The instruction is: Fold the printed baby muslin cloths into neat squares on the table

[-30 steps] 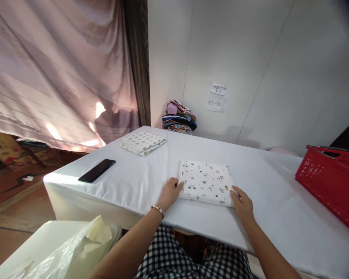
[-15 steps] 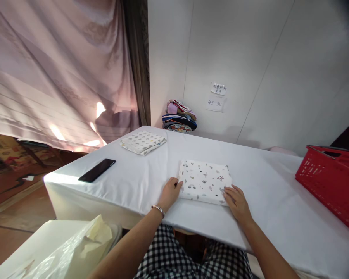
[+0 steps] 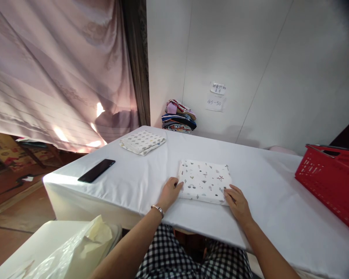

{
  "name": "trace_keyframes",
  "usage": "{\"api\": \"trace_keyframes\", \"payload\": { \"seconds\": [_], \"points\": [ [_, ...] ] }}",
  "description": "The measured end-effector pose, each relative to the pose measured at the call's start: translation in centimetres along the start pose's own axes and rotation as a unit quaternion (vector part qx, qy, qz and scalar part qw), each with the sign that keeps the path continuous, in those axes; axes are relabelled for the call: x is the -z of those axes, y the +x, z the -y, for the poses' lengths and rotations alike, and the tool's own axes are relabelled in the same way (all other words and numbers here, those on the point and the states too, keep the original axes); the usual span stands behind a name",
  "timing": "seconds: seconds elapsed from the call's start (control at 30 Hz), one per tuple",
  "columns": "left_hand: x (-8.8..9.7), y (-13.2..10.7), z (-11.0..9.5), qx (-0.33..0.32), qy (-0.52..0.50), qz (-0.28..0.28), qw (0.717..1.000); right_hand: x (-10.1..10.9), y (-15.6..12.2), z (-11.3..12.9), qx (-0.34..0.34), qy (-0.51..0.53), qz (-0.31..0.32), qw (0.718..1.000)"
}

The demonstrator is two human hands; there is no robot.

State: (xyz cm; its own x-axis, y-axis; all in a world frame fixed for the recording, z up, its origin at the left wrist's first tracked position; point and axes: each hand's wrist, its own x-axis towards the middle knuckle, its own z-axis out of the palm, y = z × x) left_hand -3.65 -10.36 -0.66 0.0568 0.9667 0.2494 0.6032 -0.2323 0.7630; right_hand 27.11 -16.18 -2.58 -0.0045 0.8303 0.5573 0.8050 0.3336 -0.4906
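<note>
A folded white cloth with small printed motifs (image 3: 205, 180) lies flat on the white table (image 3: 139, 182) in front of me. My left hand (image 3: 170, 192) rests at its near left corner, fingers curled against the edge. My right hand (image 3: 236, 202) lies at its near right corner with the fingers stretched flat on the cloth and table. Neither hand lifts the cloth.
A second folded patterned cloth (image 3: 142, 141) and a black phone (image 3: 96, 170) lie on the table's left part. A pile of coloured clothes (image 3: 178, 116) sits at the far wall. A red plastic basket (image 3: 333, 182) stands at the right. A white bag (image 3: 75, 248) is at lower left.
My right hand slid leftward along the cloth's near edge, from beyond the right corner onto it. The left hand and the cloth stayed put.
</note>
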Motion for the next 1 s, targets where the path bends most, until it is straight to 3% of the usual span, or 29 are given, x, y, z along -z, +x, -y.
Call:
{"api": "trace_keyframes", "payload": {
  "seconds": [0.27,1.0],
  "points": [
    [0.07,-0.03,-0.19,-0.007,-0.008,0.001,1.000,-0.27,0.06,-0.34,0.036,-0.006,-0.022,0.999],
    [-0.12,0.00,0.23,-0.015,-0.012,-0.008,1.000,-0.53,0.06,-0.77,0.022,0.003,-0.016,1.000]
  ]
}}
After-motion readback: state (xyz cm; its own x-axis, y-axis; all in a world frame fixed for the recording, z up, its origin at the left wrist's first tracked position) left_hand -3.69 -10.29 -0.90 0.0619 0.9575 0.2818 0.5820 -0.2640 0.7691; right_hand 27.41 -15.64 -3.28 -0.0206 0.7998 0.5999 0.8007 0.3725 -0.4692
